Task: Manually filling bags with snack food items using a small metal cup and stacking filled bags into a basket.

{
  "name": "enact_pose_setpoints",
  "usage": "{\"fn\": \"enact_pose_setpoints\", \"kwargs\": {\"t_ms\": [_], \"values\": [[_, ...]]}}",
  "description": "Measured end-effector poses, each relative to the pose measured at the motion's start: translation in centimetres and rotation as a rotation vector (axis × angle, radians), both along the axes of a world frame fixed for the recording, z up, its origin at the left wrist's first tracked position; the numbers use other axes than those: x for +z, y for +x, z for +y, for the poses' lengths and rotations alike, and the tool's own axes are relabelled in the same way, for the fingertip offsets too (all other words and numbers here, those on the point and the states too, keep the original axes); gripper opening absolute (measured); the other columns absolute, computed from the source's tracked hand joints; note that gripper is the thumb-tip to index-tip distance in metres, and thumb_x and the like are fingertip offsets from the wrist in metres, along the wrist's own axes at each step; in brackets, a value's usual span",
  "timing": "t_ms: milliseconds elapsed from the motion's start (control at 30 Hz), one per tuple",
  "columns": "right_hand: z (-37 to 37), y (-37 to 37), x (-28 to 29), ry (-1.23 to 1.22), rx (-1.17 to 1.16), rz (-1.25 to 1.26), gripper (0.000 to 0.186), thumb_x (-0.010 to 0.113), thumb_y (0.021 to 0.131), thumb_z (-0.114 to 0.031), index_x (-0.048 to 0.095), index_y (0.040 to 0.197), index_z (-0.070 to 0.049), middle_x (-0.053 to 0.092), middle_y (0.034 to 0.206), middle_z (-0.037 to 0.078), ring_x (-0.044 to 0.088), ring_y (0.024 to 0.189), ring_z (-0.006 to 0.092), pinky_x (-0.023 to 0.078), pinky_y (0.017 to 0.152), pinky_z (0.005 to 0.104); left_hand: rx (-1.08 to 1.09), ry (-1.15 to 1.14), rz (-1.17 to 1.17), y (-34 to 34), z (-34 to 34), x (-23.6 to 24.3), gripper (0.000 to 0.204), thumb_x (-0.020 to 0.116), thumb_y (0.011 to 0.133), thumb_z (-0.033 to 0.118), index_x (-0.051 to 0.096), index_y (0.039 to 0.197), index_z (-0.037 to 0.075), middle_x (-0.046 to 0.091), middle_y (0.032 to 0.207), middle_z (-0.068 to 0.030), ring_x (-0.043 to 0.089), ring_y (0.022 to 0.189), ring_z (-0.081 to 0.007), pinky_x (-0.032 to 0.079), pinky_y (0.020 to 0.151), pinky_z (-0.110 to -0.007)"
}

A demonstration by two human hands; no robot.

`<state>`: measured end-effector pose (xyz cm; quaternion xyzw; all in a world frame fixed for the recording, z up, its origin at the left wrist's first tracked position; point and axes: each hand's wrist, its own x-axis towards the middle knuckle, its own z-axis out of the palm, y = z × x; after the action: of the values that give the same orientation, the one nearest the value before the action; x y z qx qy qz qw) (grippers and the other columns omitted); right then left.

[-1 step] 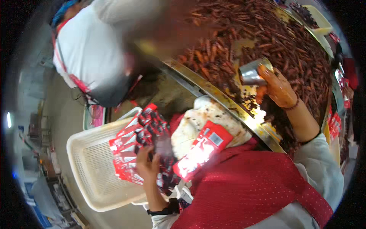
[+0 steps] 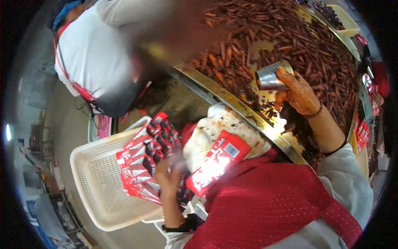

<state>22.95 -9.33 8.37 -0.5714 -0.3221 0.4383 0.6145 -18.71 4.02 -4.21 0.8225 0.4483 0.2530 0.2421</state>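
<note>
In my right hand (image 2: 304, 95), stained reddish brown, is a tilted metal cup (image 2: 270, 78), gripped between thumb and fingers above a large heap of dark red-brown, oily, stick-like food pieces (image 2: 323, 74). My left hand (image 2: 168, 178) is at a fanned stack of red and black packets (image 2: 143, 157); motion smears its fingers, so their grip is unclear. A single red packet (image 2: 217, 164) rests aslant across my lap, against a stained white cloth (image 2: 222, 124).
A metal tray edge (image 2: 232, 101) runs between me and the food. Beneath the packets stands a cream perforated basket (image 2: 93, 182). A person in white (image 2: 97, 62) works at the upper left. A pale yellow bin (image 2: 346, 20) is at the far right.
My left hand has shifted slightly right across the packet stack. The cup in my right hand has moved a little to the left in the picture.
</note>
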Motion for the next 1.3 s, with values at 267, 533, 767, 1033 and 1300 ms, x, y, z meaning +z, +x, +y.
{"fn": "enact_pose_setpoints", "kwargs": {"t_ms": [267, 533, 767, 1033, 1300], "values": [[-1.0, 0.9, 0.1, -0.094, 0.037, 0.056, 0.050, 0.055, 0.090, -0.049, 0.058, 0.106, -0.002, 0.065, 0.090, 0.011, 0.058, 0.048, 0.0133, 0.049, 0.046, 0.0256, -0.234, -0.336, -0.015, 10.6, -3.1, -6.7, 0.024, 0.078, 0.068, 0.021, 0.063, 0.077, 0.004, 0.060, 0.074, -0.0088, 0.057, 0.065, -0.0245, 0.045, 0.058, -0.035], [-1.8, -0.9, -2.6, -0.228, 0.085, 0.161, 0.049, 0.055, 0.089, -0.049, 0.060, 0.104, -0.002, 0.067, 0.084, 0.008, 0.058, 0.047, 0.0140, 0.050, 0.045, 0.0270, -0.448, -0.145, 0.191, 10.9, -6.1, -1.7, 0.035, 0.072, 0.076, 0.023, 0.060, 0.105, 0.006, 0.062, 0.086, -0.0142, 0.061, 0.076, -0.0337, 0.049, 0.069, -0.041], [-1.4, -2.9, -4.4, -0.350, 0.283, 0.484, 0.049, 0.055, 0.090, -0.048, 0.057, 0.112, -0.004, 0.067, 0.092, 0.011, 0.057, 0.044, 0.0180, 0.054, 0.047, 0.0360, -0.331, -1.016, -0.285, 9.6, -4.7, -0.4, 0.008, 0.065, 0.084, 0.001, 0.065, 0.092, 0.000, 0.068, 0.087, -0.0039, 0.063, 0.079, -0.0094, 0.051, 0.070, -0.027], [-1.7, -2.1, -3.8, -0.470, 0.555, 0.054, 0.050, 0.049, 0.091, -0.051, 0.059, 0.097, -0.003, 0.062, 0.065, 0.012, 0.061, 0.051, 0.0259, 0.052, 0.049, 0.0388, -0.342, -0.650, -0.311, 14.0, -4.2, 4.3, 0.026, 0.079, 0.072, 0.009, 0.069, 0.094, 0.001, 0.068, 0.083, -0.0027, 0.057, 0.070, -0.0047, 0.046, 0.062, -0.021], [0.9, -5.2, -3.1, 0.133, 0.602, -0.493, 0.047, 0.051, 0.091, -0.046, 0.060, 0.085, 0.000, 0.064, 0.074, 0.021, 0.063, 0.067, 0.0379, 0.051, 0.064, 0.0454, -0.389, -1.116, -0.536, 14.6, -5.1, 3.7, 0.029, 0.071, 0.076, 0.002, 0.064, 0.104, 0.000, 0.066, 0.098, -0.0030, 0.059, 0.084, -0.0078, 0.048, 0.078, -0.024]]}}
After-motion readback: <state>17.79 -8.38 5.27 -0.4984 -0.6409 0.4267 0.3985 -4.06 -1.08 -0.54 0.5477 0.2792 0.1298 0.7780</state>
